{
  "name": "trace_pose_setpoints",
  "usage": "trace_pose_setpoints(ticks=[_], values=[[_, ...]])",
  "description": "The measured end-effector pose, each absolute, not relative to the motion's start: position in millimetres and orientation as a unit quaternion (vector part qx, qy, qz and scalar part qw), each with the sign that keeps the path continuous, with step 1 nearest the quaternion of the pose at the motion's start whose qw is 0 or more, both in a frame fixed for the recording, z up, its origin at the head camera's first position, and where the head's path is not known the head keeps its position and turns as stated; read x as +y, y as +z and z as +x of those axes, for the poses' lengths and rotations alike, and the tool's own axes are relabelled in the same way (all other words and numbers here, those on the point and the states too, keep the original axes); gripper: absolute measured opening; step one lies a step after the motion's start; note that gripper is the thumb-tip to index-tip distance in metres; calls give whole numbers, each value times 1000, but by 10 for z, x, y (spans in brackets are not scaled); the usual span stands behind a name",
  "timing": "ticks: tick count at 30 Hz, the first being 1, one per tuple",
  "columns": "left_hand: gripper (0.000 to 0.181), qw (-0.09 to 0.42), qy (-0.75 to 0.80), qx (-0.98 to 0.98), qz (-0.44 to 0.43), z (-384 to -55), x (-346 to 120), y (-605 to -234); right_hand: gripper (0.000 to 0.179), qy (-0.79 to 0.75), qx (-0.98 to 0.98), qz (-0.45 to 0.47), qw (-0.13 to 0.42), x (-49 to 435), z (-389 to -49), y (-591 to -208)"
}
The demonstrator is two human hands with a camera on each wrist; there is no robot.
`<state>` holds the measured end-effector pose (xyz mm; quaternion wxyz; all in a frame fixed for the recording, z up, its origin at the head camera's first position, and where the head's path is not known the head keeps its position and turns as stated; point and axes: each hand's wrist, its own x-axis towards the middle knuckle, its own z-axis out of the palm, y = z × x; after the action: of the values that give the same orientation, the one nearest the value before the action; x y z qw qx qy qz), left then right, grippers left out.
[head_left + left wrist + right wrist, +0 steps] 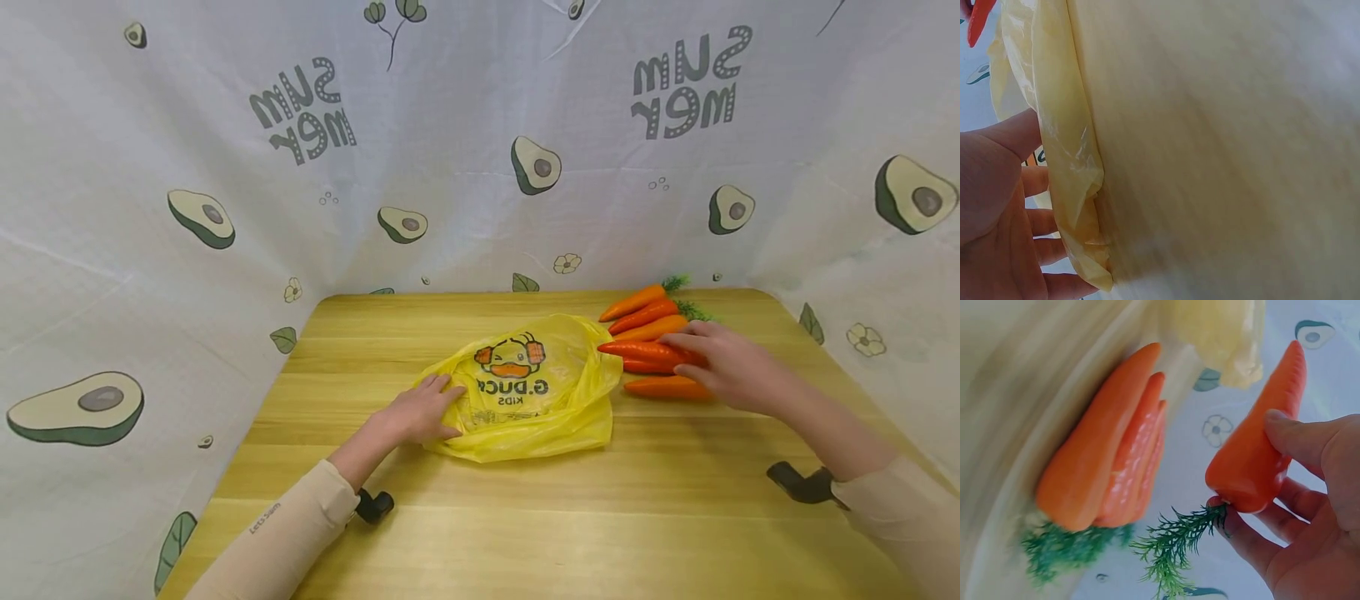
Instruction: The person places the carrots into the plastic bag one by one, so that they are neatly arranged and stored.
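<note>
A yellow plastic bag (pixel 517 392) with a duck print lies on the wooden table, mostly flat and crumpled at the edges. On its left end rests my left hand (pixel 423 408), the fingers spread. In the left wrist view, the fingertips of the left hand (pixel 1004 206) disappear behind the bag's folded edge (pixel 1072 150). My right hand (pixel 723 362) grips a red-orange toy carrot (pixel 652 354) between thumb and fingers, its tip pointing at the bag. Green leaves (pixel 1179 544) hang from that carrot's thick end in the right wrist view. It is raised apart from the other carrots (pixel 1097 450).
Several orange and red carrots (pixel 637 302) lie side by side right of the bag, toward the table's back edge. Behind the table (pixel 525 525) hangs a white curtain (pixel 465 158) printed with avocados. Dark camera mounts (pixel 802 483) sit at both wrists.
</note>
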<state>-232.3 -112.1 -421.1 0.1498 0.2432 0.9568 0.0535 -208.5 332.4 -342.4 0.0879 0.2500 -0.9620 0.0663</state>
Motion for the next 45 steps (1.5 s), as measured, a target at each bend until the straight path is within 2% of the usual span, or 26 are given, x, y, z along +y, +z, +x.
trace_pose_setpoints(ticks=[24, 39, 45], values=[[74, 149, 38, 957, 247, -2320, -1084, -4230, 40, 71, -943, 319, 58, 2539, -2525, -3317], [75, 148, 21, 959, 240, -2342, -1067, -4162, 42, 56, -937, 342, 51, 2014, -2702, -3226], [76, 150, 23, 960, 235, -2311, -1049, -4180, 39, 51, -932, 358, 19, 1809, -2735, -3329]])
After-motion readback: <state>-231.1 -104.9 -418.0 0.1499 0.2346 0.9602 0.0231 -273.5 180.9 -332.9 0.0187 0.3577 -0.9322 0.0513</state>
